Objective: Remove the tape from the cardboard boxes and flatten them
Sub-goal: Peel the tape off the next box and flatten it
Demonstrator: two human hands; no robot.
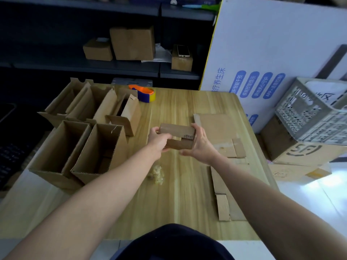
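A small brown cardboard box [177,130] is held above the middle of the wooden table [169,203]. My left hand [158,140] grips its left end and my right hand [200,142] grips its right end. Flattened cardboard pieces lie to the right: one sheet [216,126] behind my right hand, another [223,196] near the front right. A crumpled wad of clear tape [157,174] lies on the table below my hands. Several open boxes [97,151] stand upright on the left.
A blue and orange tape dispenser [144,92] sits at the table's far edge. Dark shelves behind hold closed boxes [131,43]. A white printed board [272,53] leans at the right, with a grey plastic crate [311,111] on a carton beside the table.
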